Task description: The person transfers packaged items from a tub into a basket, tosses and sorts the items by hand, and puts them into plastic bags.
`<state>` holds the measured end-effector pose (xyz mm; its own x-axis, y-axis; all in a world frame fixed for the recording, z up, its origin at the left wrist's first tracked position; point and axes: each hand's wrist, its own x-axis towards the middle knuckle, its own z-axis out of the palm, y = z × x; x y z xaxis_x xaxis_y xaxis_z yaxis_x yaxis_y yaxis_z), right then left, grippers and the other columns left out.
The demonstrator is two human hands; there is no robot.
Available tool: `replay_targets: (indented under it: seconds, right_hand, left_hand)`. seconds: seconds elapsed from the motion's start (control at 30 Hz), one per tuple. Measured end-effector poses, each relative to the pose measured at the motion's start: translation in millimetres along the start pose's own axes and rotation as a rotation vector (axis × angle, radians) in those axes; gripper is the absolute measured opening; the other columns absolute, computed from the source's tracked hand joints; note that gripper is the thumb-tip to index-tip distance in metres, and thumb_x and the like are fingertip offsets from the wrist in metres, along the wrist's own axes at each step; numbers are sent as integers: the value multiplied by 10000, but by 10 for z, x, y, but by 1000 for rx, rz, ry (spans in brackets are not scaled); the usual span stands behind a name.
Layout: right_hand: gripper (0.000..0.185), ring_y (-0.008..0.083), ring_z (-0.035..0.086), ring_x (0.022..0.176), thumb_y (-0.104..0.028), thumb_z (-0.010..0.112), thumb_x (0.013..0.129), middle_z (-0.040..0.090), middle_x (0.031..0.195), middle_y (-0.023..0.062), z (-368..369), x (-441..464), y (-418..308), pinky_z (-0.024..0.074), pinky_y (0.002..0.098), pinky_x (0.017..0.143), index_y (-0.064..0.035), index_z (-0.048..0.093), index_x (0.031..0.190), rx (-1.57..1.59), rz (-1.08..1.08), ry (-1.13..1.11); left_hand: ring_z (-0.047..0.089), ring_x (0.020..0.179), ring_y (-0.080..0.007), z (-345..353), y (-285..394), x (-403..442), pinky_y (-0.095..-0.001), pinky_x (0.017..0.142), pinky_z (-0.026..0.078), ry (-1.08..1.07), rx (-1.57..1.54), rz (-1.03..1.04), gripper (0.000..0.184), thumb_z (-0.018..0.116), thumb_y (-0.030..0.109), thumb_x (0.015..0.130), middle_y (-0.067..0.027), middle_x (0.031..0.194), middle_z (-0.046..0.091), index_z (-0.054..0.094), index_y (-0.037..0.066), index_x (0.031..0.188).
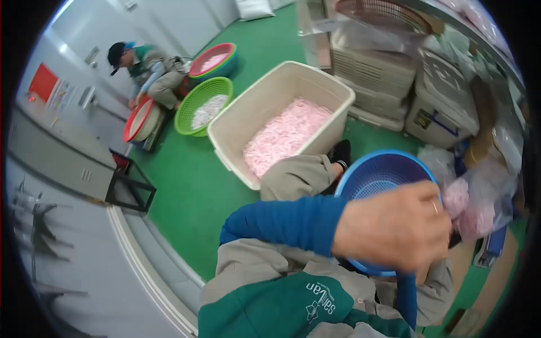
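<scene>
Left hand [394,226] blurred, cannot tell its grip, above blue basket [372,167], near clear bag [496,191]

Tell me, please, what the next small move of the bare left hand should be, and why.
Perhaps ease the bare left hand slightly aside: it hides much of the round blue plastic basket, and its blur leaves unclear whether it touches the clear plastic bags with pink contents beside it.

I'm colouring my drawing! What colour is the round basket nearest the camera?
The basket is blue, and the head view shows it best.
</scene>
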<state>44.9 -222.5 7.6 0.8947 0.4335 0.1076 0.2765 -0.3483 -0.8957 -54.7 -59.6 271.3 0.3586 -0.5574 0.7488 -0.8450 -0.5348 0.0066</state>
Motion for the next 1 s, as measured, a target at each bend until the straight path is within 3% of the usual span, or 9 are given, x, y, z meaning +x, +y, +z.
replay_targets:
  seconds: [0.1,0.23,0.4,0.67,0.73,0.83,0.9,0.97,1.0]
  right_hand:
    - [855,291,515,1058,24,584,689,474,1219,172,-401,-821,1033,444,372,879,-160,185,1423,451,180,187]
    - [813,317,542,986,-46,587,737,489,1191,169,-542,-949,866,523,441,635,-239,175,1410,595,505,289]
    - [752,345,500,1021,-170,597,766,424,1256,129,-596,-955,754,519,485,556,-274,191,1391,665,585,378]
    - [678,309,456,1121,-269,585,788,400,1291,78,-438,-777,1042,511,489,638,-245,231,1366,761,678,262]
    - [621,343,448,1111,-281,622,764,402,1277,86,-299,-514,934,466,548,671,-282,313,1302,817,655,176]
    - [623,314,481,1073,-231,604,774,447,1225,85,-175,-68,1131,483,539,662,-249,313,1325,930,619,151]
    - [652,307,497,1055,-190,600,777,460,1201,106,-24,353,728,487,537,696,-226,287,1347,994,530,124]
    - [680,300,512,1037,-149,595,780,472,1177,127,159,690,117,490,534,730,-203,261,1370,1032,410,86]
    - [695,296,520,1027,-129,593,781,478,1165,137,249,838,-152,492,533,747,-192,248,1381,1030,349,63]
  left_hand:
    - [549,685,-256,-169,-551,-440,-359,624,456,-166,166,-181,153,612,116,643,-87,711,519,538,62,766]
    - [577,778,-392,-260,-1520,-1514,-457,683,469,-222,174,-825,139,591,145,700,-183,825,612,599,24,768]
    - [584,797,-398,243,-1905,-3057,-458,715,472,-345,419,-1151,201,601,150,670,-224,823,616,617,-1,802]
    - [588,771,-392,750,-1636,-3496,-452,700,471,-322,292,-1336,159,606,111,621,-238,762,600,619,5,739]
    - [589,771,-392,605,-1335,-3318,-454,692,469,-511,199,-1300,198,603,164,665,-246,767,596,617,1,777]
    - [600,780,-388,716,-963,-3318,-454,682,476,-447,-16,-1322,231,553,219,734,-227,812,611,612,10,815]
    - [599,784,-389,634,-753,-3290,-454,681,473,-387,-166,-1275,273,521,273,773,-219,837,613,607,22,839]
    - [597,776,-347,446,-775,-3216,-401,698,471,-552,-238,-1203,294,570,281,785,-215,811,604,599,10,898]
    - [615,842,-249,174,-792,-3115,-337,754,483,-430,-622,-1257,357,654,200,752,-171,899,629,590,-8,1035]
